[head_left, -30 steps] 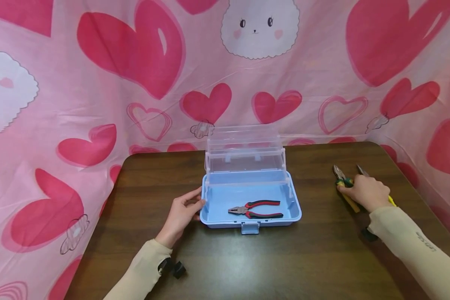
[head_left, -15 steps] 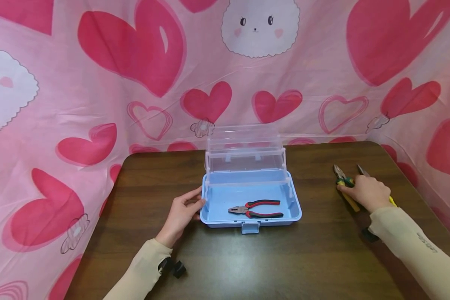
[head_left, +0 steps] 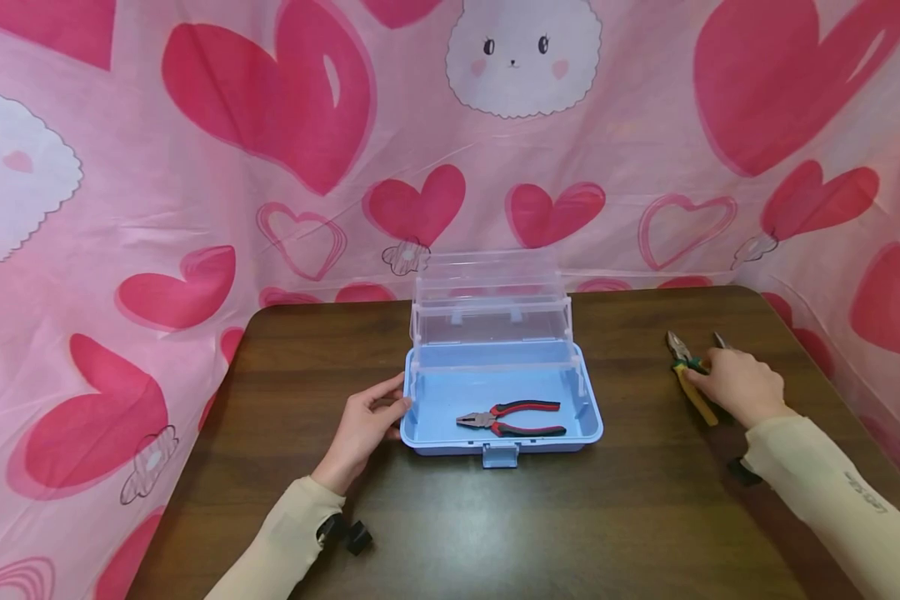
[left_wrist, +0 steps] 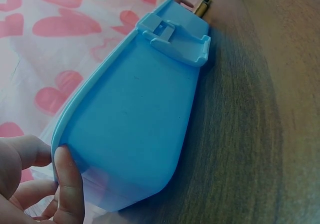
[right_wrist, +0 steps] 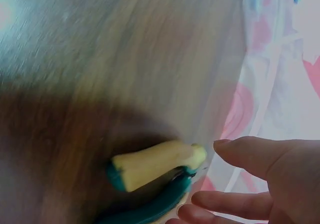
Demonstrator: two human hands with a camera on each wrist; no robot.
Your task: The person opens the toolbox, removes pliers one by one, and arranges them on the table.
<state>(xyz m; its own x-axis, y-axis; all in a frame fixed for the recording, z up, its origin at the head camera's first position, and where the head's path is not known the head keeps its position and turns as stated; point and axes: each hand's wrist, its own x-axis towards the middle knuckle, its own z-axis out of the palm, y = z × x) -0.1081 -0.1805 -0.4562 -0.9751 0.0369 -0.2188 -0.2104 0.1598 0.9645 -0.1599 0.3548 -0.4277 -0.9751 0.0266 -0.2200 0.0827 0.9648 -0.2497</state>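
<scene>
On the table sits a light blue toolbox [head_left: 587,392], its clear lid and trays [head_left: 492,321] raised at the back. Inside it lie pliers with red and black handles [head_left: 528,431]. My left hand [head_left: 363,429] pinches the box's left rim, thumb and fingers on either side of the wall. At the right, pliers with yellow and green handles [head_left: 696,396] lie beside my right hand [head_left: 746,387]. In the right wrist view, its thumb stands apart from its fingers near the yellow handle [right_wrist: 150,165]. A second tool's metal tip [head_left: 720,340] shows beyond that hand, the rest hidden.
The brown wooden table [head_left: 480,533] has rounded back corners. A pink heart-printed cloth [head_left: 637,100] hangs behind and on both sides. The toolbox's front latch [head_left: 500,456] hangs down toward me.
My right hand has shifted slightly right, its thumb coming off the yellow-green pliers and uncovering more of their handle. My left hand and the toolbox have stayed put.
</scene>
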